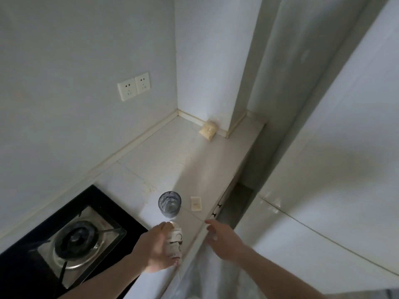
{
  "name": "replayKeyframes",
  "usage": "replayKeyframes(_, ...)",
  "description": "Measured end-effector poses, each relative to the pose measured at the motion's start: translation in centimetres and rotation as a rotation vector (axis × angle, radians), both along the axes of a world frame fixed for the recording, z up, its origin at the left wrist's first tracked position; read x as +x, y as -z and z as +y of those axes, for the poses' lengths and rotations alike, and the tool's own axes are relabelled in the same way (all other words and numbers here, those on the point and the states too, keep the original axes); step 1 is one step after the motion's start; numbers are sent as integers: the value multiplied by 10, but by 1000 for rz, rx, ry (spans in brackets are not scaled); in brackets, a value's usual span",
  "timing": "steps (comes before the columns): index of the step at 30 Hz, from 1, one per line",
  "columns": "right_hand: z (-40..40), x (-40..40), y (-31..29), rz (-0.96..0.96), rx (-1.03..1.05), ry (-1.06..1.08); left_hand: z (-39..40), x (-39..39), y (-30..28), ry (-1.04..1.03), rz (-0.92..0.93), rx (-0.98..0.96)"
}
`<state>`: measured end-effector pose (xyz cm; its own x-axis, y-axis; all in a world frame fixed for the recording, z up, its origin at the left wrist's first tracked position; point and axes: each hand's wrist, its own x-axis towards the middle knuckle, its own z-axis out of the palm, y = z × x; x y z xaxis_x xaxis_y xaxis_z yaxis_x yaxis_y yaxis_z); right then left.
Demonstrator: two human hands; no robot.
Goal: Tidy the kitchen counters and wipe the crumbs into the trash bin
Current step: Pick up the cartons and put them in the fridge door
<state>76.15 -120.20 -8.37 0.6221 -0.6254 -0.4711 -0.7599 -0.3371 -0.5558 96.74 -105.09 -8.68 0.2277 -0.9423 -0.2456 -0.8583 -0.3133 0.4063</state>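
Observation:
My left hand (154,249) is wrapped around a white cup with dark markings (176,238) near the front edge of the white tiled counter (211,169). Just beyond it stands an empty grey-tinted glass (170,204). A small cream packet (196,203) lies flat to the right of the glass. Pale crumbs (172,160) are scattered over the middle of the counter. A clear bag of pale grains (207,130) leans in the far corner. My right hand (224,238) hovers past the counter's front edge, fingers spread and holding nothing.
A black glass gas hob with a steel burner (75,240) fills the counter's left end. Two wall sockets (133,86) sit above the backsplash. A tall white fridge (334,169) stands to the right, with a narrow gap (239,199) to the counter.

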Motion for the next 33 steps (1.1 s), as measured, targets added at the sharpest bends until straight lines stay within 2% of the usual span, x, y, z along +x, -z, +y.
replayKeyframes(6, -107, -34, -110, 84, -562, 5, -59, 4, -75, -38, 59, -145)
replayKeyframes(10, -159, -48, -167, 454, -864, -114, -100, 5, -141, -29, 52, -246)
replayKeyframes(13, -177, -47, -192, 779, -996, -241, -121, 3, -180, -24, 51, -303)
replayKeyframes(16, -181, -41, -201, 1054, -1038, -335, -136, 2, -209, -27, 64, -340)
replayKeyframes(18, -180, -35, -202, 1148, -1025, -320, -143, 2, -221, -21, 68, -346)
replayKeyframes(24, -179, -24, -204, 1174, -1003, -216, -148, 2, -229, -18, 67, -330)
replayKeyframes(33, -155, -23, -195, 1152, -998, -258, -146, 7, -204, -20, 86, -287)
